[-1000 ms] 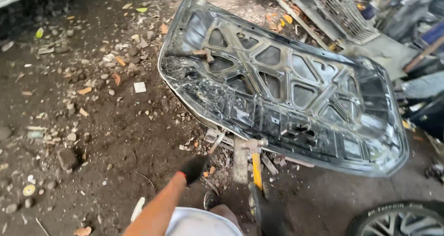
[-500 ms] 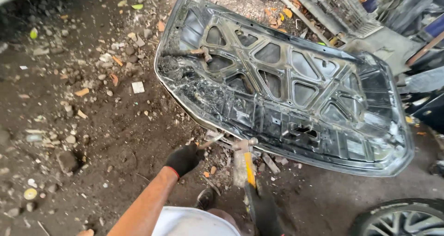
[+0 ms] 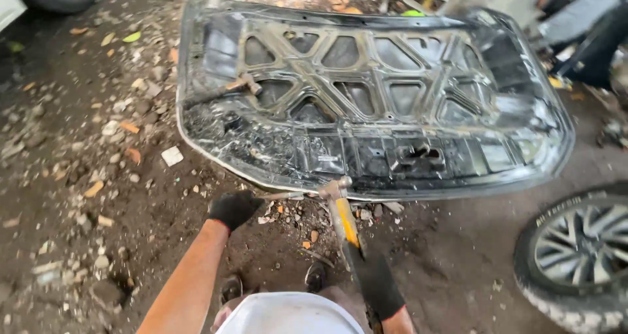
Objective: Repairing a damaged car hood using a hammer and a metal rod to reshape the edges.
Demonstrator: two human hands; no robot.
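the car hood [image 3: 373, 105] lies upside down on the dirt ground [image 3: 78, 196], its ribbed inner frame facing up, and it now fills much more of the head view than half a second ago, when it sat further off and skewed to the right; the person has closed in and squared up to its near edge. the right hand [image 3: 379, 285], in a black glove, is wrapped tight around the yellow and black handle of a hammer [image 3: 343, 213], whose metal head has come down to rest right at the hood's near rim, touching or just beside it. the left hand [image 3: 234, 208], also gloved in black, has pushed forward from its earlier spot and its fingers are curled, seemingly pinching a thin metal rod [image 3: 284, 194] that points towards the hammer head, though the grip itself is hard to make out. that pairing reads like a punch or chisel being set against the rim for striking. a second hammer [image 3: 229, 88] lies untouched on the hood's far left ribs. a wheel with a tyre [image 3: 575, 255] sits at the right edge, well apart, and the person's shoes [image 3: 314, 276] show below
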